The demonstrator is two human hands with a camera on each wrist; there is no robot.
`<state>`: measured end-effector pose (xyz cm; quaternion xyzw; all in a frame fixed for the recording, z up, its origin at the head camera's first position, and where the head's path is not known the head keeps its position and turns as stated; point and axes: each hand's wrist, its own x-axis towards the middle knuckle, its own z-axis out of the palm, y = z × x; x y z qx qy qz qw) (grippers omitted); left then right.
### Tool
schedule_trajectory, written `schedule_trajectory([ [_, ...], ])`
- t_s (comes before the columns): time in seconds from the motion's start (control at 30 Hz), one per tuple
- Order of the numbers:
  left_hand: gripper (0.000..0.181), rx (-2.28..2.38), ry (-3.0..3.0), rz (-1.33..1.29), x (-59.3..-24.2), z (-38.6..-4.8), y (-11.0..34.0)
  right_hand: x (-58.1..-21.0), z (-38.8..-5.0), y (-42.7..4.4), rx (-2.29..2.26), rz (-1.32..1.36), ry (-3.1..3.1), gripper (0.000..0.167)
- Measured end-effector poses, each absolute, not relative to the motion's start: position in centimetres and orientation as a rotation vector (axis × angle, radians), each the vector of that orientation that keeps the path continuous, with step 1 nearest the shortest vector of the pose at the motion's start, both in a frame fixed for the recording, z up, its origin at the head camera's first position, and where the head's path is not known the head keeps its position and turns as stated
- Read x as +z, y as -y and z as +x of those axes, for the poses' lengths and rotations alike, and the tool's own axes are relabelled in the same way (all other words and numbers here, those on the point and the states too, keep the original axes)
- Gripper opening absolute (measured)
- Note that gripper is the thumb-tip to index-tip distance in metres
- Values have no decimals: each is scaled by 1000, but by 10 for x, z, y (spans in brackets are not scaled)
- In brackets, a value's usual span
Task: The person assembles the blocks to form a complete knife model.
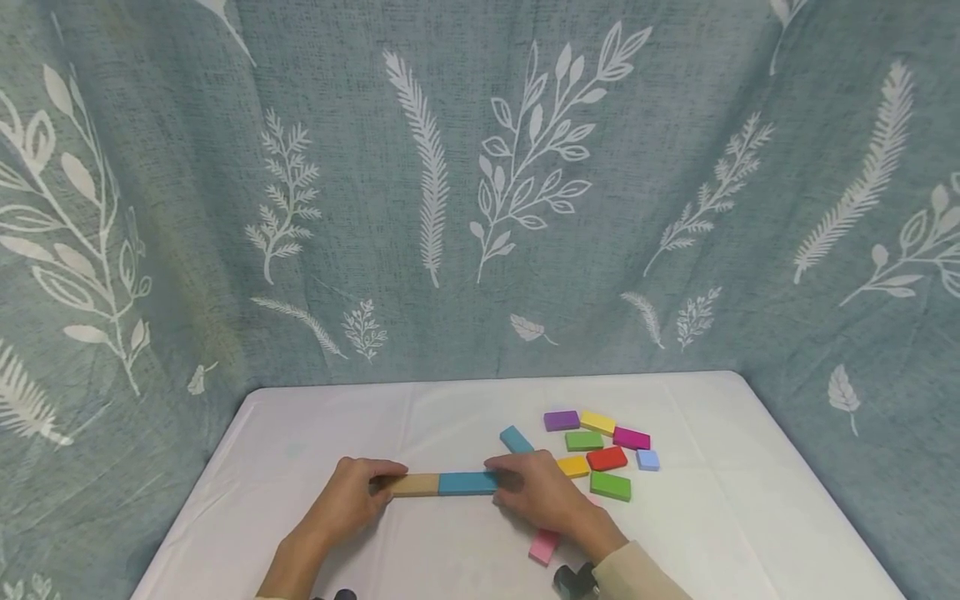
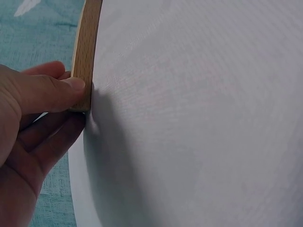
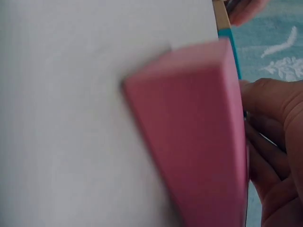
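Observation:
A plain wooden block point(image 1: 416, 485) and a blue block point(image 1: 467, 483) lie end to end in one line on the white table. My left hand point(image 1: 356, 496) grips the left end of the wooden block; the left wrist view shows the thumb point(image 2: 71, 87) on its face and fingers behind. At the other end, my right hand point(image 1: 542, 493) holds the blue block's right end between thumb and fingers, hiding that tip. In the right wrist view a pink block point(image 3: 189, 127) stands large in front and covers most of the blue block.
Right of my right hand lie loose blocks: purple point(image 1: 562, 421), yellow point(image 1: 597, 422), magenta point(image 1: 632, 438), red point(image 1: 607, 458), green point(image 1: 611, 486) and several more. Another blue block point(image 1: 516, 439) lies slanted behind that hand. A patterned curtain point(image 1: 465, 333) hangs behind the white tabletop point(image 1: 315, 425).

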<state>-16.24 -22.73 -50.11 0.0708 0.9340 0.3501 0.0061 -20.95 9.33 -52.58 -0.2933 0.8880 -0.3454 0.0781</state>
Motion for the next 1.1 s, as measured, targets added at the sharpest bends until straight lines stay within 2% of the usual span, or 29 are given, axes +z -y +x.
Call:
schedule_trajectory([
  [0.77, 36, 1109, -2924, 205, -502, -161, 226, -519, -198, -158, -972, -746, -2783, 52],
  [1.1, 36, 1098, -2933, 206, -502, -162, 227, -512, -196, -176, -849, -829, -2814, 40],
])
